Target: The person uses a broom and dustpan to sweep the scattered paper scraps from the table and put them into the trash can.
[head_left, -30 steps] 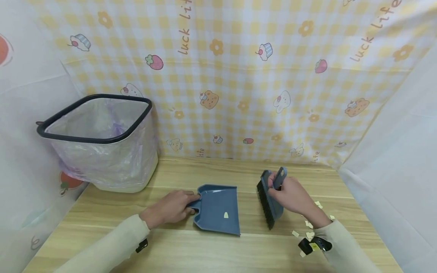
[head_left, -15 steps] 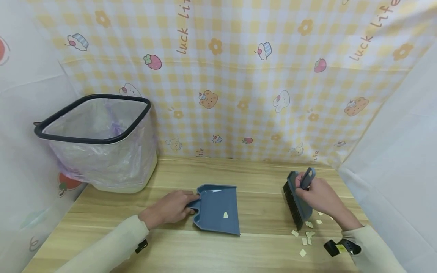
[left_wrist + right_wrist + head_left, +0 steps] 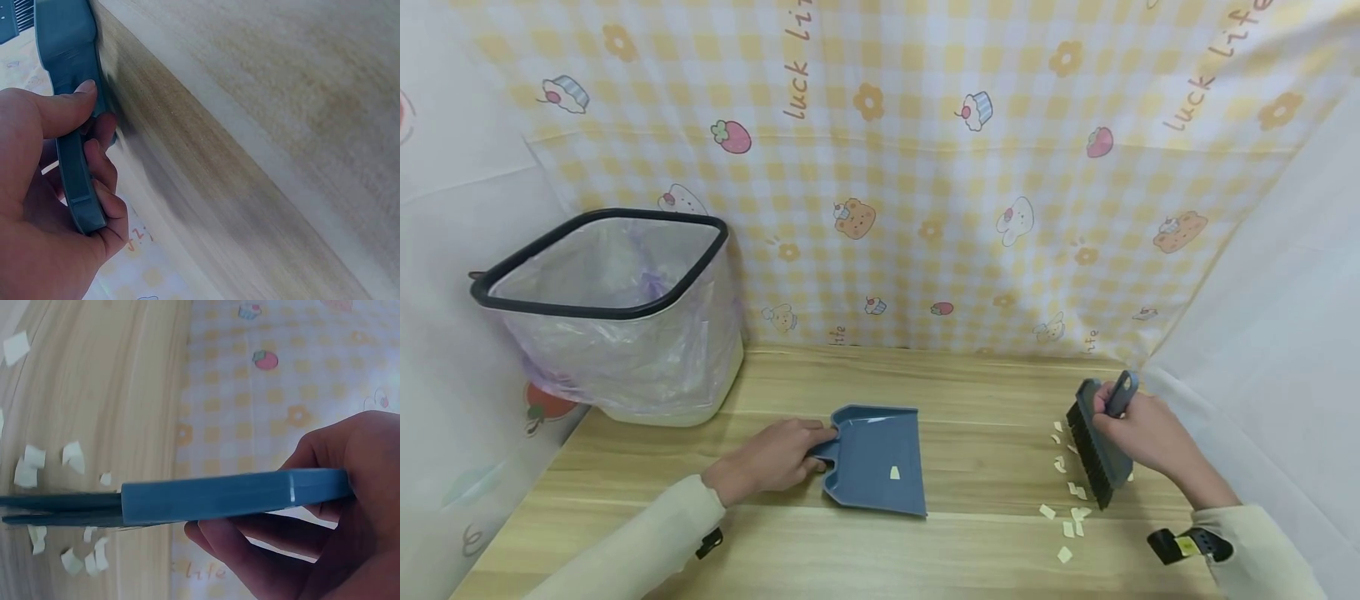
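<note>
While left hand (image 3: 777, 455) grips dustpan (image 3: 871, 458), opening rightward | right hand (image 3: 1142, 433) grips brush (image 3: 1108, 458) | brush's long axis far-left to near-right

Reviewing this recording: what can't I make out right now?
- Head: the bottom of the black-rimmed white bin, hidden by its near wall.
- Head: some flat, pale scraps, partly hidden by the blue plastic brush.
- Left wrist: the front of the blue plastic dustpan, cut off by the top edge.
- Right wrist: one scrap, cut off by the left edge.
</note>
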A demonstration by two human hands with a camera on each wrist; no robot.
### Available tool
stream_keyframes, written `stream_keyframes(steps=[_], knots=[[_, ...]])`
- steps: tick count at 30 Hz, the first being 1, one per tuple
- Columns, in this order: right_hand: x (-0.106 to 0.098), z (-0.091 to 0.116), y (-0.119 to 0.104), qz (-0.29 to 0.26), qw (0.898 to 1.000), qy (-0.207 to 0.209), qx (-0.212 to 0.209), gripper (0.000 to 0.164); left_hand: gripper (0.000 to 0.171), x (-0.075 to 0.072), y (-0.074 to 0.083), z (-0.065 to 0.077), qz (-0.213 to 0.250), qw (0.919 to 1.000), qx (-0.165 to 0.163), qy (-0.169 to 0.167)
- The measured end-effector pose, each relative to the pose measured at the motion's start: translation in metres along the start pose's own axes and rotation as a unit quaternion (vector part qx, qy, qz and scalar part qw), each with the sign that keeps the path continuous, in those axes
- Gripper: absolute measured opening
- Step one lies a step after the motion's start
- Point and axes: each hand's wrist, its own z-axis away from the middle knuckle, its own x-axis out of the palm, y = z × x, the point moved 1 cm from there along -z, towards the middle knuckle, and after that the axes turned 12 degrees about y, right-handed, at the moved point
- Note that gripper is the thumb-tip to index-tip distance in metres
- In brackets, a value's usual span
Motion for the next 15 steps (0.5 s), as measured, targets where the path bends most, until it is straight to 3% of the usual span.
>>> stream_keyframes(steps=[7, 15], knots=[[0.001, -0.001, 0.008, 0.018, 1.0, 0.004, 0.002, 0.008, 0.041, 0.0, 0.0, 0.0, 0.001, 1.0, 0.005, 0.002], [0.016, -0.006, -0.003, 0.003, 1.0, -0.002, -0.011, 0.008, 0.041, 0.0, -0.001, 0.0, 0.002, 1.0, -0.001, 0.0]])
